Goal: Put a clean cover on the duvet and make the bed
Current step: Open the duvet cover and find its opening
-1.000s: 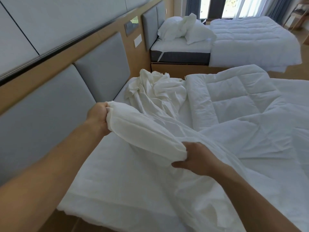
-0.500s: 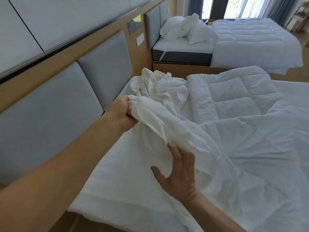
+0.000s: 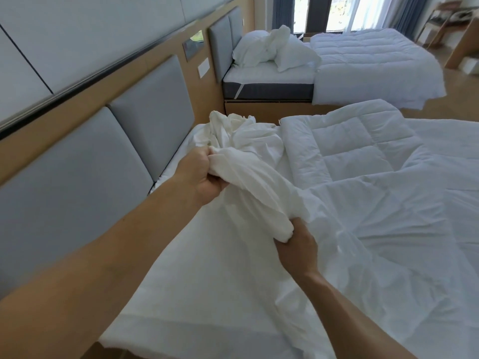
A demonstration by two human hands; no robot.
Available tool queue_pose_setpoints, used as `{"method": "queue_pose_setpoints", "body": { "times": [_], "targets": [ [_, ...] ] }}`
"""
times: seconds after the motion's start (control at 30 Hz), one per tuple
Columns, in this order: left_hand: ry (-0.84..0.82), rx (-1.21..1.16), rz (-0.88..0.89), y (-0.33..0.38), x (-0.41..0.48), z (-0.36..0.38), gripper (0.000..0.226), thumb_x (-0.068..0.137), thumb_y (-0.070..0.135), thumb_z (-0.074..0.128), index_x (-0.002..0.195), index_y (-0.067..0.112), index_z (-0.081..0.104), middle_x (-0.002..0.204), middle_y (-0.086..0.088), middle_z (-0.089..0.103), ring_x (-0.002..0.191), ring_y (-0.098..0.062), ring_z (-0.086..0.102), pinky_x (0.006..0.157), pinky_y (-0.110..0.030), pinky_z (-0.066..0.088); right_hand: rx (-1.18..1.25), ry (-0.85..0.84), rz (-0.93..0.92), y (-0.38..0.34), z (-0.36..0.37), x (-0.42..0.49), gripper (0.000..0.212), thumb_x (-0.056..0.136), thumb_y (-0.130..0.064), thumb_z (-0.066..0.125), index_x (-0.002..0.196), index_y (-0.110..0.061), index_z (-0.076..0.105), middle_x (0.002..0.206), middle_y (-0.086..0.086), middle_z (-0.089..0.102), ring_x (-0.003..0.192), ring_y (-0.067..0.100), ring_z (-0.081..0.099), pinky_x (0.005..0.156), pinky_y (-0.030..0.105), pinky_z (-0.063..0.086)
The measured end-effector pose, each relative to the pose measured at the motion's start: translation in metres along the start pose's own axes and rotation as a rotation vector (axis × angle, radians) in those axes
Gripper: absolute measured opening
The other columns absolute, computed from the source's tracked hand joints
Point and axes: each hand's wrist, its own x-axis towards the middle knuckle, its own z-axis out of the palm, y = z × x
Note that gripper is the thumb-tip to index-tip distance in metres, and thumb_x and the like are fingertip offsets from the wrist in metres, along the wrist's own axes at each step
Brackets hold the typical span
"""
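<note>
- on the near bed (image 3: 207, 294), the white duvet cover (image 3: 254, 185) is gathered into a thick, wrinkled roll lifted off the bedding between the two hands.
- the left hand (image 3: 199, 174) grips the upper end of the roll, its fingers (image 3: 212, 183) clenched round the cloth and the thumb on top.
- the right hand (image 3: 298, 251) grips the lower end, its fingers (image 3: 281, 244) curled round a bunched fold from below.
- beyond the left hand the cover piles up in a crumpled heap near the head of the bed; below the hands it spreads loose over the near side of the bed, down to the edge.
- the quilted duvet (image 3: 357, 151) lies just to the right of the roll, rumpled, with one corner folded over towards the headboard end; i cannot tell where the duvet ends and the cover begins in the lower right.
- grey padded headboard panels (image 3: 153, 115) set in a wooden wall band run along the left.
- well apart, a second bed (image 3: 269, 89) stands by the same wall, with white pillows (image 3: 261, 51) heaped at its head and a quilted duvet (image 3: 375, 68) draped over its side.
- behind it are blue-grey curtains (image 3: 282, 11) at a bright window.
</note>
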Motion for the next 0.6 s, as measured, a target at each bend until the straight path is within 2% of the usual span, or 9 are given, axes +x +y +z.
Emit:
{"method": "queue_pose_setpoints", "body": {
  "times": [0.1, 0.17, 0.27, 0.33, 0.4, 0.43, 0.5, 0.53, 0.6],
  "targets": [
    [0.072, 0.069, 0.031, 0.0, 0.021, -0.022, 0.043, 0.085, 0.0, 0.043, 0.125, 0.007, 0.059, 0.117, -0.019, 0.067, 0.096, -0.033, 0.068, 0.06, -0.041, 0.059, -0.089, -0.126, -0.052, -0.002, -0.033, -0.003, 0.029, 0.084, -0.02, 0.071, 0.089, -0.018, 0.043, 0.068, -0.012, 0.05, 0.066, 0.024, 0.052, 0.049, 0.022, 0.03],
    [0.128, 0.122, 0.055, -0.002, 0.032, -0.034, 0.039, 0.084, 0.002, 0.044, 0.118, 0.009, 0.062, 0.117, -0.017, 0.068, 0.096, -0.032, 0.068, 0.061, -0.041, 0.059, -0.183, -0.126, -0.07, -0.022, -0.071, 0.008, 0.029, 0.083, -0.022, 0.072, 0.091, -0.02, 0.044, 0.068, -0.007, 0.054, 0.067, 0.027, 0.054, 0.051, 0.028, 0.034],
    [0.126, 0.149, 0.119, 0.006, 0.044, -0.041, 0.034, 0.087, 0.007, 0.047, 0.116, 0.01, 0.065, 0.109, -0.011, 0.07, 0.092, -0.028, 0.068, 0.057, -0.036, 0.058, -0.243, 0.177, -0.211, -0.069, -0.111, 0.02, 0.028, 0.076, -0.01, 0.07, 0.096, -0.02, 0.052, 0.07, 0.001, 0.06, 0.062, 0.03, 0.054, 0.057, 0.032, 0.036],
    [0.12, 0.127, 0.15, 0.025, 0.051, -0.043, 0.026, 0.084, 0.007, 0.049, 0.102, 0.011, 0.067, 0.097, -0.007, 0.068, 0.085, -0.024, 0.068, 0.058, -0.034, 0.057, -0.256, 0.342, -0.332, -0.088, -0.102, 0.006, 0.038, 0.069, -0.005, 0.072, 0.103, -0.017, 0.061, 0.076, 0.002, 0.064, 0.065, 0.027, 0.057, 0.057, 0.03, 0.039],
    [0.11, 0.1, 0.125, 0.043, 0.058, -0.047, 0.018, 0.075, 0.004, 0.049, 0.084, 0.011, 0.064, 0.083, -0.006, 0.062, 0.073, -0.024, 0.065, 0.06, -0.037, 0.057, -0.349, 0.226, -0.436, -0.08, -0.07, -0.017, 0.032, 0.065, -0.019, 0.081, 0.093, -0.019, 0.065, 0.077, -0.002, 0.066, 0.067, 0.022, 0.062, 0.054, 0.027, 0.04],
    [0.108, 0.114, 0.108, 0.047, 0.059, -0.049, 0.018, 0.072, 0.003, 0.048, 0.082, 0.009, 0.062, 0.081, -0.006, 0.06, 0.067, -0.023, 0.064, 0.059, -0.038, 0.057, -0.398, 0.134, -0.412, -0.069, -0.053, -0.024, 0.03, 0.064, -0.029, 0.086, 0.082, -0.022, 0.064, 0.07, -0.005, 0.062, 0.062, 0.02, 0.061, 0.051, 0.023, 0.034],
    [0.07, 0.167, 0.086, 0.046, 0.056, -0.051, 0.026, 0.07, 0.002, 0.045, 0.091, 0.003, 0.061, 0.092, -0.012, 0.064, 0.066, -0.026, 0.066, 0.058, -0.04, 0.057, -0.449, 0.075, -0.367, -0.047, -0.028, -0.033, 0.041, 0.059, -0.035, 0.091, 0.061, -0.024, 0.052, 0.058, -0.01, 0.045, 0.051, 0.016, 0.047, 0.045, 0.02, 0.021],
    [0.036, 0.172, 0.07, 0.041, 0.054, -0.049, 0.033, 0.071, 0.002, 0.045, 0.099, 0.0, 0.063, 0.101, -0.014, 0.066, 0.072, -0.028, 0.068, 0.059, -0.042, 0.057, -0.476, 0.071, -0.406, -0.037, -0.021, -0.035, 0.046, 0.057, -0.034, 0.093, 0.056, -0.023, 0.048, 0.057, -0.01, 0.042, 0.052, 0.016, 0.043, 0.046, 0.019, 0.021],
    [0.009, 0.164, 0.061, 0.03, 0.052, -0.045, 0.043, 0.075, 0.001, 0.046, 0.114, 0.0, 0.064, 0.108, -0.017, 0.069, 0.082, -0.031, 0.07, 0.058, -0.042, 0.058, -0.472, 0.019, -0.477, -0.027, -0.01, -0.043, 0.042, 0.058, -0.035, 0.092, 0.054, -0.021, 0.052, 0.072, -0.007, 0.054, 0.071, 0.02, 0.052, 0.061, 0.025, 0.038]
  ]
}}
